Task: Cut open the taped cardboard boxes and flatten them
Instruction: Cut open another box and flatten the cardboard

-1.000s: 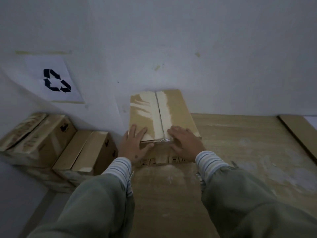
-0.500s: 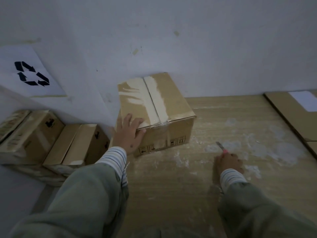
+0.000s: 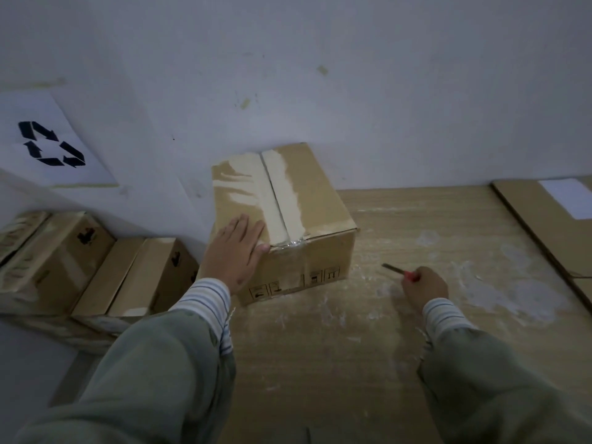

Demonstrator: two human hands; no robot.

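Where wooden tabletop (image 3: 320, 363) meets white wall (image 3: 352, 75) | left hand (image 3: 235, 251) flat on box (image 3: 317, 200) | right hand (image 3: 424, 288) grip clamped on cutter (image 3: 398, 270)

My left hand (image 3: 235, 251) lies flat on a taped box (image 3: 288, 219); my right hand (image 3: 424, 288) grips a knife (image 3: 398, 270) beside it.

The scene is dimly lit, with a cool bluish cast over the wall (image 3: 352, 75) and muted browns below. No light source is seen; soft, weak shadows are cast left of the box (image 3: 288, 219) and under the right hand (image 3: 424, 288). A faint glint is caught on the tape (image 3: 293, 243). Wide-angle bending is noticed at the frame edges, and the sleeves (image 3: 153, 379) at the bottom are rendered soft. Fine detail is smeared by noise
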